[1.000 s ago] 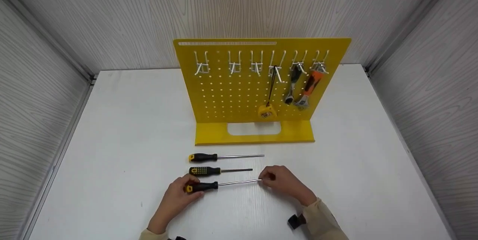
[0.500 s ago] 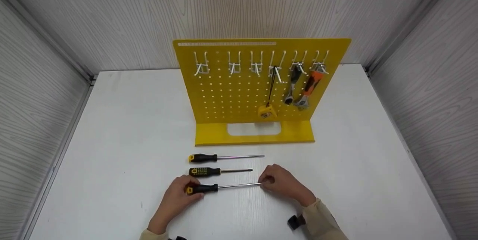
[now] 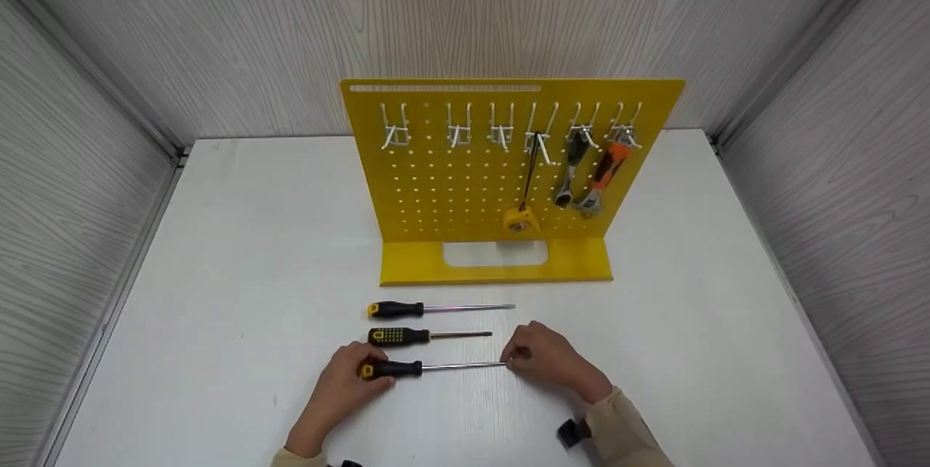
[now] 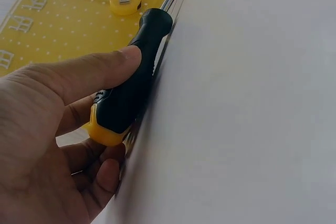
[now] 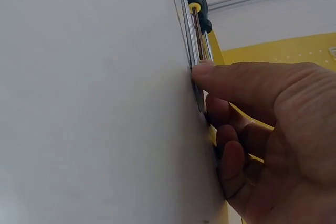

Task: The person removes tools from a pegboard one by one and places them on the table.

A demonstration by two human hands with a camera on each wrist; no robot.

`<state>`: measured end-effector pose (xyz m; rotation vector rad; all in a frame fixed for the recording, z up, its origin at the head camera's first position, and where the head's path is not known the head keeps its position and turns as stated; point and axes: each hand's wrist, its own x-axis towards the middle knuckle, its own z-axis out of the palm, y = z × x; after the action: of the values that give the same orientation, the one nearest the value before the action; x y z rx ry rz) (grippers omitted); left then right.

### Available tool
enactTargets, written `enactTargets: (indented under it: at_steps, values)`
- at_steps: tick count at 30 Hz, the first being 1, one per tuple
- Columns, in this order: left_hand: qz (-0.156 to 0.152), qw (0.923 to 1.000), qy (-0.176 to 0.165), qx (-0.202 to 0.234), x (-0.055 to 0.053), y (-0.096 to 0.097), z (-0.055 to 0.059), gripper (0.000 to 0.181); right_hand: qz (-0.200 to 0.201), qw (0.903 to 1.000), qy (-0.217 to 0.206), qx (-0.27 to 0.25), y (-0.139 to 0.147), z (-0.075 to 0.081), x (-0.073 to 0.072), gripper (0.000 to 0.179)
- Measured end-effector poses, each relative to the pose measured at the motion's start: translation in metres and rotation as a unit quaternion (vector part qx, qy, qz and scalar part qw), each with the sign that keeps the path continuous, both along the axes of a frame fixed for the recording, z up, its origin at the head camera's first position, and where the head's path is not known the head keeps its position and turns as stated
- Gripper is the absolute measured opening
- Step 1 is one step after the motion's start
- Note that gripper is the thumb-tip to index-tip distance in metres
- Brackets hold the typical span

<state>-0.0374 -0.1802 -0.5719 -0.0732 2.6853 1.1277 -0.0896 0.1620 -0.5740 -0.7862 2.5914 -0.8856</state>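
Note:
A black-and-yellow screwdriver (image 3: 407,368) lies nearest me on the white table, handle to the left. My left hand (image 3: 343,386) holds its handle end, with the thumb along the black grip (image 4: 128,85) in the left wrist view. Toward the other end, my right hand (image 3: 546,356) pinches the steel shaft (image 5: 185,17) near its tip, which the fingers hide. Just beyond lie two more screwdrivers: a shorter one with yellow dots on its handle (image 3: 399,336), and a longer one (image 3: 398,309) farthest from me. All three are roughly parallel, handles left.
A yellow pegboard (image 3: 414,264) stands behind the screwdrivers. From its white hooks (image 3: 396,136) hang a yellow tape measure (image 3: 520,221), a dark-handled wrench (image 3: 575,155) and an orange-handled adjustable wrench (image 3: 610,165). Three hooks on the left hold nothing. Patterned walls enclose the table (image 3: 240,234).
The nearest screwdriver's tip has swung slightly toward me, so its shaft lies straighter alongside the others. My right hand keeps pinching it; my left hand has barely moved.

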Motion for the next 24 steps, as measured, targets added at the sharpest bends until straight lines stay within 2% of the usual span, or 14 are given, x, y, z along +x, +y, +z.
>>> enactTargets:
  at_steps: [9,14,19,24]
  values:
    - [-0.001,0.9997,-0.008,0.024,0.003,-0.004,0.003,0.027,0.017,0.9996,0.014,-0.016,0.0,-0.004,0.001,0.009]
    - [0.0,0.9982,-0.021,0.056,0.004,-0.008,0.008,0.026,0.013,0.9993,-0.015,-0.032,0.0,-0.003,0.0,0.011]
    - [-0.016,0.9966,-0.036,0.073,-0.001,-0.01,0.02,0.025,-0.005,0.9978,-0.05,-0.043,0.004,-0.001,0.001,0.013]
    - [-0.029,0.9958,-0.014,0.086,-0.008,-0.009,0.034,0.023,-0.02,0.9938,-0.092,-0.06,0.008,0.0,0.0,0.013]
